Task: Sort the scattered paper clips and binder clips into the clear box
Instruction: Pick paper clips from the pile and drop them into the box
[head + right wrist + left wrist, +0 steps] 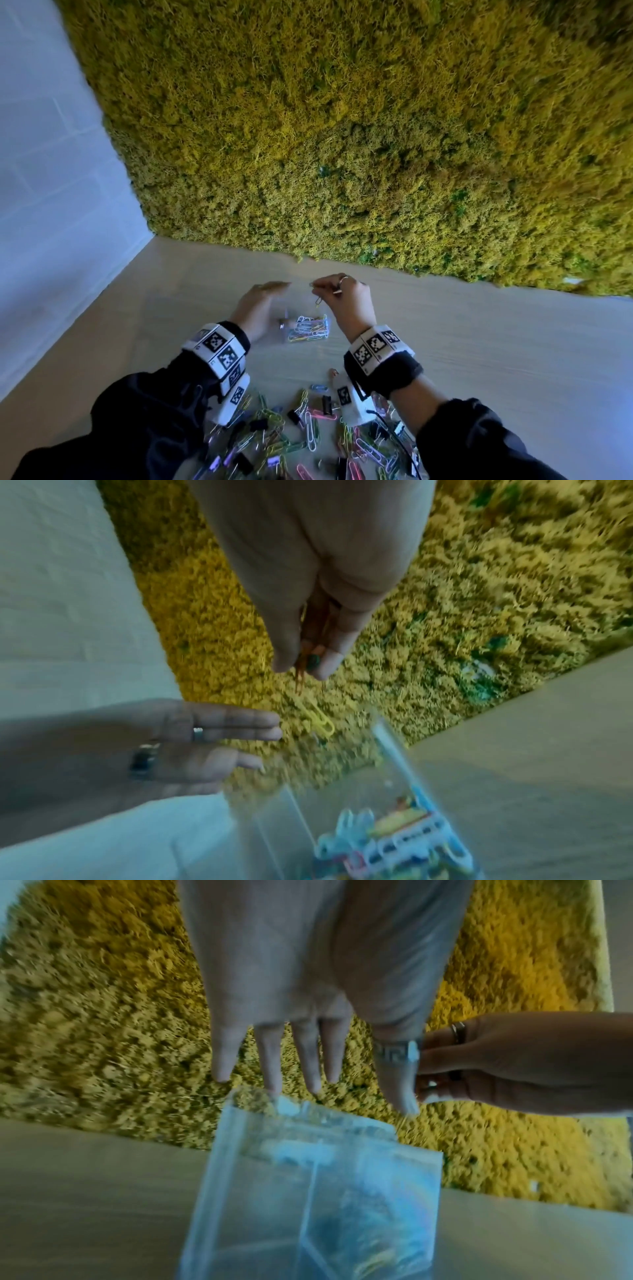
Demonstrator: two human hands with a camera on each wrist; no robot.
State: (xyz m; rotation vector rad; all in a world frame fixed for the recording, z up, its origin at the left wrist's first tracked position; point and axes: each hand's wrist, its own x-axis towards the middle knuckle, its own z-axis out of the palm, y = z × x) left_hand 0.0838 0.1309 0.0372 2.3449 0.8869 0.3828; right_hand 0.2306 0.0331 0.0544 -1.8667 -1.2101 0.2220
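The clear box (308,330) stands on the table and holds several coloured paper clips (394,840). Above it, my right hand (317,286) pinches a few paper clips at its fingertips. An orange clip (299,681) sticks out below them, and a yellow clip (317,719) hangs just under it, over the box opening. My left hand (272,287) hovers beside the box's left side with its fingers (270,1066) straight and nothing in them. Near me lies a heap of scattered paper clips (308,435) with black binder clips (328,403) among them.
A yellow-green moss wall (342,137) rises at the table's far edge, just behind the box. A pale wall (51,205) closes the left side. The wooden table (479,342) stretches bare to the right of my hands.
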